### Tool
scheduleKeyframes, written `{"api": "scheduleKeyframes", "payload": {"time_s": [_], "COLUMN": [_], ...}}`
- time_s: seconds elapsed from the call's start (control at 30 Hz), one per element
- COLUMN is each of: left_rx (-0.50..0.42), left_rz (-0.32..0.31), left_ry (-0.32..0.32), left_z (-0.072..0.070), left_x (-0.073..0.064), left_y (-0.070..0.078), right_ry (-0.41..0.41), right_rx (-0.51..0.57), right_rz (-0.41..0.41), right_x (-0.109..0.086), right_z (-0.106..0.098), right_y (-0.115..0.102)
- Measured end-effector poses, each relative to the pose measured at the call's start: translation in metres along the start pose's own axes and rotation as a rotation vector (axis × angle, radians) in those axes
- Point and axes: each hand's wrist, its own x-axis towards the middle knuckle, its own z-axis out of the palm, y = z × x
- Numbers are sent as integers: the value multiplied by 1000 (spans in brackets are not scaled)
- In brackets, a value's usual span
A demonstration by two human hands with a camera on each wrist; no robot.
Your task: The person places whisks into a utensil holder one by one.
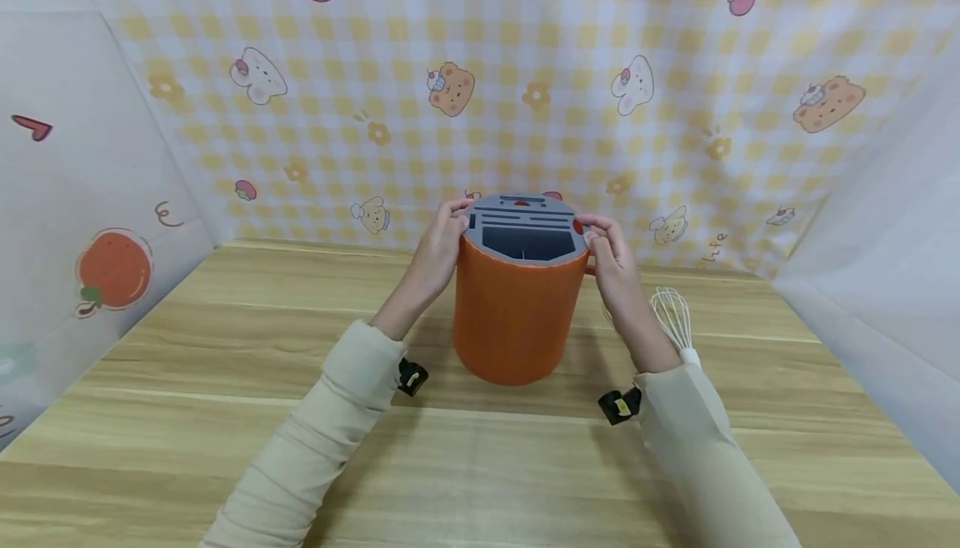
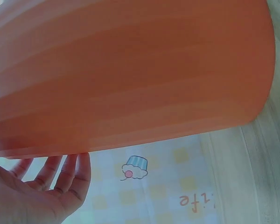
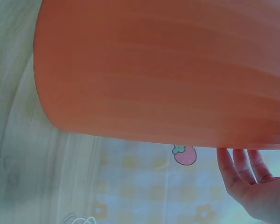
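A round orange utensil holder [image 1: 517, 323] with a grey slotted lid [image 1: 558, 258] stands at the middle of the wooden table, tilted a little. My left hand [image 1: 441, 250] grips its upper left side, thumb near the lid's edge. On the opposite side my right hand [image 1: 613, 265] grips the top edge beside a red spot on the lid. Both wrist views are mostly filled by the holder's smooth orange wall [image 2: 144, 79], with the left fingers [image 2: 79, 179] and the right fingers [image 3: 229, 172] against its far side. The large front slot of the lid looks dark inside.
A white whisk [image 1: 672, 319] lies to the right of the holder, partly hidden behind my right forearm. A yellow checked cloth [image 1: 495, 148] hangs along the back edge of the wooden table [image 1: 480, 481], and white cloth walls [image 1: 82, 156] flank it.
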Motion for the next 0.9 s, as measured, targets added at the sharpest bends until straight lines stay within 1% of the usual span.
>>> {"api": "scheduleKeyframes", "payload": {"time_s": [0.13, 0.3, 0.6, 0.8, 0.9], "left_rx": [24, 41, 13, -6, 3], "left_rz": [11, 6, 7, 10, 16], "left_ry": [-4, -6, -25, -20, -12], "left_z": [-1, 0, 1, 3, 4], "left_x": [-4, -9, -17, -22, -25], "left_y": [1, 3, 7, 8, 9], "right_ry": [1, 19, 47, 67, 75], "right_rx": [2, -1, 5, 16, 28], "right_rz": [-10, -27, -54, -57, -61], "right_x": [-5, -10, -19, -27, -31], "right_z": [-1, -2, -3, -3, -3], "right_y": [0, 0, -1, -1, -2]}}
